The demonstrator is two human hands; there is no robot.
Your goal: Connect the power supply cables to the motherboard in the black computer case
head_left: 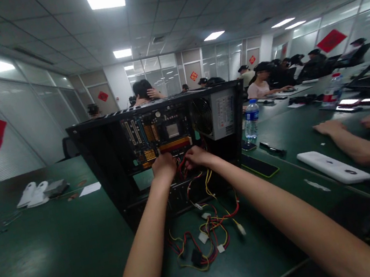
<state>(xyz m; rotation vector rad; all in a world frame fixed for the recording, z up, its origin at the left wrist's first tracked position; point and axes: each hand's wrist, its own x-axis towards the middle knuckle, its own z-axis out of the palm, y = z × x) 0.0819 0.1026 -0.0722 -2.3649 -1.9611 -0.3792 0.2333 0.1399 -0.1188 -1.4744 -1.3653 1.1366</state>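
Note:
An open black computer case [96,158] stands upright before me on the green table, its inside facing me. In it sit a motherboard [137,130] and, at the upper right, a grey power supply [224,115]. My left hand [164,164] is closed at the board's lower edge, its fingertips and anything in them hidden. Close by on the right, my right hand [198,156] pinches dark red power cables [181,166]. More red, yellow and black cables hang out of the case, and their white connectors [203,237] and a black connector [197,257] lie on the table.
Right of the case are a water bottle [252,122], a dark phone-like slab [260,166] and a white power bank-like device [333,166]. Another person's arm [356,143] rests at the far right. White objects [38,193] and a grey block [55,188] lie left.

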